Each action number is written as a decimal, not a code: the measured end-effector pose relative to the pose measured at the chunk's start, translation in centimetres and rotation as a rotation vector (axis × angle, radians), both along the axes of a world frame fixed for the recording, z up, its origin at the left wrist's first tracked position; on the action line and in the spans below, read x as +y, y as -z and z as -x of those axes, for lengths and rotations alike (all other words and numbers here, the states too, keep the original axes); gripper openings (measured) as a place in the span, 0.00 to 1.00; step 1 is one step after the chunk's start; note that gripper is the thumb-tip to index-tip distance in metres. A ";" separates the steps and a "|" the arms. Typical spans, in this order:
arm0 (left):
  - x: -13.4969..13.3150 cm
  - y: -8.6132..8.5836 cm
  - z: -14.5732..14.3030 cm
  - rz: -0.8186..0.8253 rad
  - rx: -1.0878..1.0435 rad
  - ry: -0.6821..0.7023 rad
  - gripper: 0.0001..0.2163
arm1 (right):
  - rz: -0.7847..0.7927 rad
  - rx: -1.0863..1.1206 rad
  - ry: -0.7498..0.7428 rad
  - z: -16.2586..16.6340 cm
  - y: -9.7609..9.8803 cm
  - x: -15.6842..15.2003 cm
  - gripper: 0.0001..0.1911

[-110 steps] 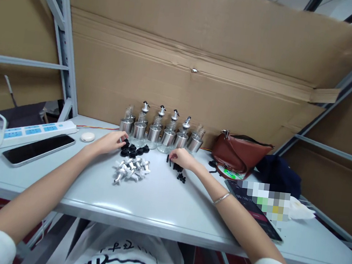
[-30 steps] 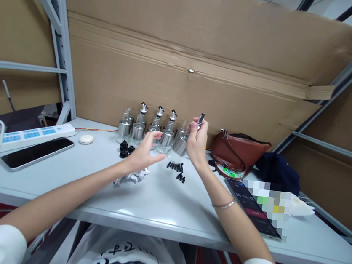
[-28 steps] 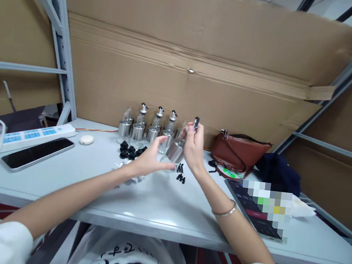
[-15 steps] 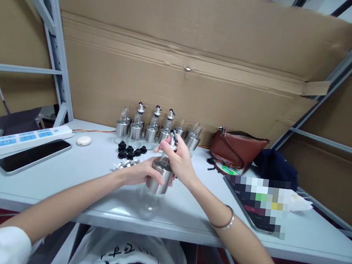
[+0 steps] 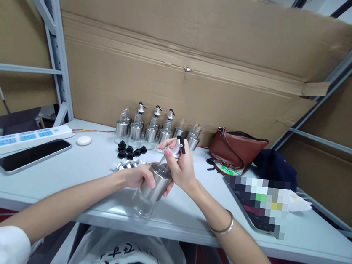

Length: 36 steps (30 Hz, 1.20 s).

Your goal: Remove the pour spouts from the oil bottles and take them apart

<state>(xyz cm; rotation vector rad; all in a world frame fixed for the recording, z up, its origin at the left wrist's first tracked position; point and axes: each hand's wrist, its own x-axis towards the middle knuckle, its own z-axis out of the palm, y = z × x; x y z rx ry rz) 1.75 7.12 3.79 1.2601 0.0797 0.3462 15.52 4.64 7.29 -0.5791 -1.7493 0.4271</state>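
A glass oil bottle (image 5: 156,185) with a steel sleeve tilts above the table's front edge, its neck leaning to the right. My left hand (image 5: 141,176) is wrapped round the sleeve. At the top of the neck, my right hand (image 5: 182,163) closes its fingers about the pour spout (image 5: 179,146), a silver piece with a black flip lever. The fingers hide where spout and neck meet. Left of the bottle, several silver spouts (image 5: 128,164) lie in a pile, partly behind my left hand. Black stoppers (image 5: 129,151) sit just beyond them.
Several similar bottles (image 5: 135,131) stand in rows at the back, three with spouts. On the left lie a phone (image 5: 35,156), a power strip (image 5: 22,140) and a white round case (image 5: 84,140). A brown bag (image 5: 236,149) and a tablet (image 5: 250,204) are on the right.
The bottle has tilted further, its top moving right and slightly down and its base shifting left. My right hand has turned with the spout, and both hands keep their hold.
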 end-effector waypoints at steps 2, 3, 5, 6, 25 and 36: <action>-0.2 -0.1 -0.2 -0.034 -0.006 -0.056 0.14 | 0.041 -0.021 0.002 -0.2 -0.1 0.1 0.11; -0.3 -0.2 -0.2 -0.048 -0.007 -0.076 0.15 | 0.089 -0.021 -0.023 -0.2 -0.2 0.1 0.11; -0.4 -0.2 -0.3 -0.077 -0.001 -0.109 0.16 | 0.218 -0.004 -0.101 -0.2 -0.4 0.1 0.12; -0.4 -0.2 -0.3 -0.092 0.004 -0.120 0.17 | 0.283 0.009 -0.146 -0.1 -0.5 0.1 0.13; 0.0 0.0 0.2 -0.358 0.058 -0.071 0.20 | 0.317 -0.021 -0.156 0.5 -1.5 -2.1 0.19; 0.1 0.4 0.0 -0.261 0.021 -0.113 0.24 | 0.237 -0.192 -0.094 -4.4 -5.7 -2.4 0.15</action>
